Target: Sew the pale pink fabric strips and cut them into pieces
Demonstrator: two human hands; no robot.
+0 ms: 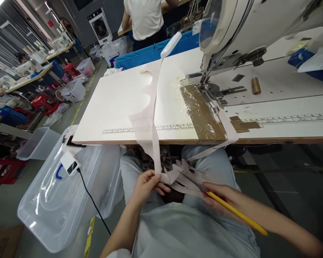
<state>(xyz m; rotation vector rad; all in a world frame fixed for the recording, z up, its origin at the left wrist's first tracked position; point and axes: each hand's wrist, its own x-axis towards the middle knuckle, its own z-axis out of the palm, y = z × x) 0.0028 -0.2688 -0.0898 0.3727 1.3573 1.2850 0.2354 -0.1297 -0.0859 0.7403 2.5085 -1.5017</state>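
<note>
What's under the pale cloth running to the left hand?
White tabletop and a printed ruler show on both sides of the pale cloth; whatever lies directly beneath is covered.

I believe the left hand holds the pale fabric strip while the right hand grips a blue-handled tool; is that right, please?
Not quite: the head view shows that the tool the right hand grips is yellow-handled, not blue-handled. The left hand does hold the pale fabric strip.

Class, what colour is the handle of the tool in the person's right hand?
The tool's handle is yellow, seen best in the head view.
</note>
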